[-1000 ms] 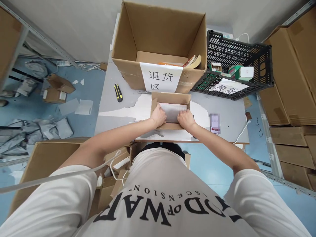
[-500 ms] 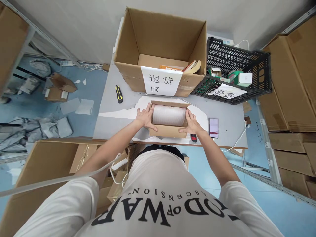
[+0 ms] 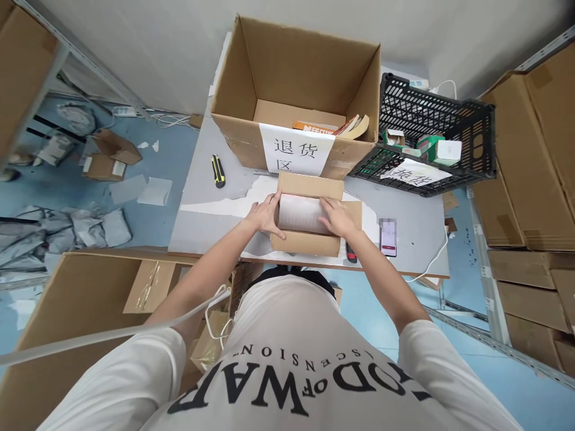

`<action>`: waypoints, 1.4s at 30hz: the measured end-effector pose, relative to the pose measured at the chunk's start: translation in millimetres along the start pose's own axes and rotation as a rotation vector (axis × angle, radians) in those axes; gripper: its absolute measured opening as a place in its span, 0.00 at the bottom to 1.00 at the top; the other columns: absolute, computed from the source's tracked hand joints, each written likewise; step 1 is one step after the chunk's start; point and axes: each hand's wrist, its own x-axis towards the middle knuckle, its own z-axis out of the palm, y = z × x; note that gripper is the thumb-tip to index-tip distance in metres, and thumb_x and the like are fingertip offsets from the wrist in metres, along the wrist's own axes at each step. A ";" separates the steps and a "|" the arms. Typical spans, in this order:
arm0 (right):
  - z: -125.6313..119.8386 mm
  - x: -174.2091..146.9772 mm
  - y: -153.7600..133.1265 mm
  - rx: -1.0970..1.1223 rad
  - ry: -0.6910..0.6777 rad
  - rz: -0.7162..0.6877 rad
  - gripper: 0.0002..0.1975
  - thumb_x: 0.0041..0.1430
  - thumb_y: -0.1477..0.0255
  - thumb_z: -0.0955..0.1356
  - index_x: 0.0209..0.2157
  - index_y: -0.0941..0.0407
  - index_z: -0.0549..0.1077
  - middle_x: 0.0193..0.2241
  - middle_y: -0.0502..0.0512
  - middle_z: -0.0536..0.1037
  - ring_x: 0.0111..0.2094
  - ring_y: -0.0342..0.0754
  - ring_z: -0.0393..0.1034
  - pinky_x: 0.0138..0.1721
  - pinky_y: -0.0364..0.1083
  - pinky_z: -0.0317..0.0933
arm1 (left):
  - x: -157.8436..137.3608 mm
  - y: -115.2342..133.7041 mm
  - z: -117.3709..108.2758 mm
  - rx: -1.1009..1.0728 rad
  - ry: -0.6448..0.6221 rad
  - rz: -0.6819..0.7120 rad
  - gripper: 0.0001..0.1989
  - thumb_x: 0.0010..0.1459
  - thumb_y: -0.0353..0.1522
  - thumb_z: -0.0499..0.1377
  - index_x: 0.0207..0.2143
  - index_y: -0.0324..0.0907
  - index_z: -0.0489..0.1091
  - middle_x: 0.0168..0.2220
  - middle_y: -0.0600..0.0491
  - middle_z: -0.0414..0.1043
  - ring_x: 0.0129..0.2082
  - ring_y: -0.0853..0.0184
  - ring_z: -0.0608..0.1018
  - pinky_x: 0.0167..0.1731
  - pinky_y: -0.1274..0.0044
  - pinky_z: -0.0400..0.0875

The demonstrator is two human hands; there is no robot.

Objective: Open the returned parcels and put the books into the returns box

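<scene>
Right hand (image 3: 338, 216) now atop boxed roll (image 3: 300, 214)

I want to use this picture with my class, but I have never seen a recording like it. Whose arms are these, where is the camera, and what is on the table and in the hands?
There is no machine here. The camera sits on a person's head and looks down, so you see their own chest and arms. On the grey table stands a small cardboard box with a white foam-wrapped item inside. The left hand rests flat against the box's left side; the right hand lies on the wrapped item and the right flap. Behind stand a large open carton with a paper label and a black plastic crate. A utility knife and a phone also lie on the table.
</scene>
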 end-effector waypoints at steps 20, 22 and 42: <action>-5.1 51.3 -30.7 -0.182 -0.429 0.022 0.16 0.63 0.76 0.58 0.51 0.57 0.65 0.43 0.66 0.78 0.43 0.57 0.74 0.41 0.50 0.62 | -5.9 -2.4 5.7 -0.100 0.055 -0.001 0.77 0.26 0.55 0.69 0.68 0.43 0.23 0.68 0.35 0.40 0.65 0.43 0.55 0.60 0.52 0.49; -25.5 51.8 -28.9 -0.159 -0.411 -0.030 0.15 0.63 0.73 0.59 0.50 0.58 0.66 0.43 0.67 0.78 0.43 0.58 0.74 0.40 0.50 0.62 | -7.3 -2.2 5.7 -0.121 0.062 -0.009 0.77 0.25 0.56 0.69 0.68 0.44 0.24 0.68 0.35 0.42 0.65 0.43 0.55 0.60 0.51 0.48; -103.7 -55.7 -75.4 0.624 0.518 0.313 0.19 0.62 0.64 0.60 0.53 0.53 0.66 0.43 0.56 0.78 0.41 0.55 0.73 0.40 0.49 0.66 | -91.0 171.4 -39.1 -1.070 0.416 0.238 0.48 0.45 0.46 0.67 0.65 0.43 0.54 0.68 0.43 0.47 0.69 0.48 0.45 0.66 0.58 0.42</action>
